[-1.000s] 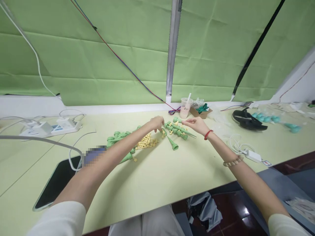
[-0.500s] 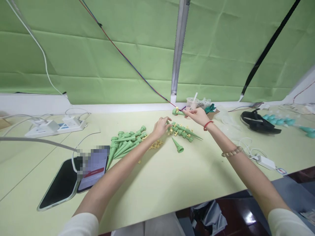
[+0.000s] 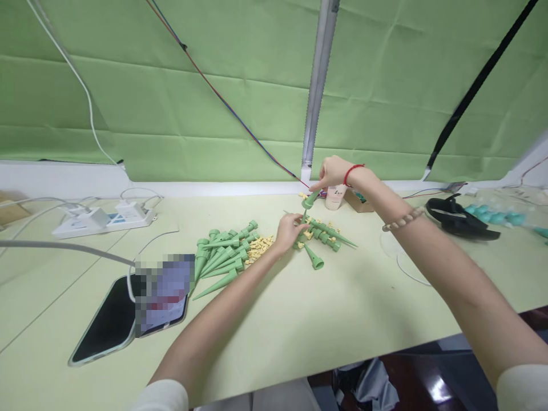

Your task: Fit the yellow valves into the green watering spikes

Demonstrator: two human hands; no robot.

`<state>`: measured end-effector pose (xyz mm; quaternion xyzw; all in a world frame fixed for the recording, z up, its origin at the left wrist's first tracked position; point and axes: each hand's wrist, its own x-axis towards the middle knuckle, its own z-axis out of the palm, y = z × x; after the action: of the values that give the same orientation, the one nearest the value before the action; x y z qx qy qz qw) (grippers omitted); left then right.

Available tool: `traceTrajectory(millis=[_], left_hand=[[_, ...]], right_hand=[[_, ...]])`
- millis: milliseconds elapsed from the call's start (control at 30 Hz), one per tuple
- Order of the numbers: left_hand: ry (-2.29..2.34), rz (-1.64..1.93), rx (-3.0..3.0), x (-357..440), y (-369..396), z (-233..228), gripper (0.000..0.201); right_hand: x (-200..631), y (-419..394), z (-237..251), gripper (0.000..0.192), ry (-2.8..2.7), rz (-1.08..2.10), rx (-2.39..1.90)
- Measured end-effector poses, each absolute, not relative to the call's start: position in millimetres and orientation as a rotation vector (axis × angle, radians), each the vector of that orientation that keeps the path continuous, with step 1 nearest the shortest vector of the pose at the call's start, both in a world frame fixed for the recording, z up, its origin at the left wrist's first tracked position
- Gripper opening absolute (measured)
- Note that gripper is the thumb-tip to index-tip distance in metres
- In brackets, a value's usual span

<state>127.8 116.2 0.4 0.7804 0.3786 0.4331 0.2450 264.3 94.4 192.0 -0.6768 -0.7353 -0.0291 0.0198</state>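
Observation:
My right hand (image 3: 333, 172) is raised near the back of the table, its fingers pinching a green plastic watering spike (image 3: 310, 201) by the narrow end. That spike tilts with its wide collar down, and a small yellow valve shows at its side. Just below, my left hand (image 3: 289, 233) closes on another green spike (image 3: 304, 217), whose thin tip points up at the collar; whether they touch I cannot tell. Beside my left hand lie stacked green spikes with yellow valves (image 3: 323, 233). A single loose spike (image 3: 315, 260) rests in front of them.
More green spikes (image 3: 222, 251) are heaped left of a pile of small yellow valves (image 3: 259, 248). Two phones (image 3: 107, 322) lie front left, a power strip (image 3: 107, 222) behind them. At the back stands a cup (image 3: 335, 197); a black visor-like item (image 3: 462, 220) lies right.
My right hand has risen and tipped its spike from lying nearly level to collar down. My left hand now holds a spike tip beneath it. The view has shifted slightly.

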Motion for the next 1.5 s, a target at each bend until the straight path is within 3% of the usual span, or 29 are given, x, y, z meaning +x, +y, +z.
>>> traceTrajectory(millis=[167,400,800,967,1200,1500], left_hand=[[0.966,1.335,1.847,132.5,110.8,-10.5,0.017],[0.99,1.288,1.773,135.8,105.3,-16.8,0.015],[0.99,1.282,1.646,137.7,99.5,-25.3,0.017],[0.956,1.271,1.615,133.7,99.5,-35.1,0.019],[0.711,1.186,1.74,134.8,99.9,-42.2,0.035],[0.72,1.139,1.72,138.7,104.1,-47.2,0.055]], right_hand=[[238.4,107.5,189.1,0.026,-2.424,-0.141,-2.203],[224.5,106.9,182.0,0.027,-2.385,-0.23,-2.092],[256.6,116.7,138.7,0.019,-2.19,0.126,-1.805],[261.4,97.9,106.5,0.029,-1.917,0.185,-1.684],[269.0,88.7,67.4,0.033,-1.79,0.331,-1.425],[265.2,81.8,36.6,0.038,-1.527,0.471,-1.459]])
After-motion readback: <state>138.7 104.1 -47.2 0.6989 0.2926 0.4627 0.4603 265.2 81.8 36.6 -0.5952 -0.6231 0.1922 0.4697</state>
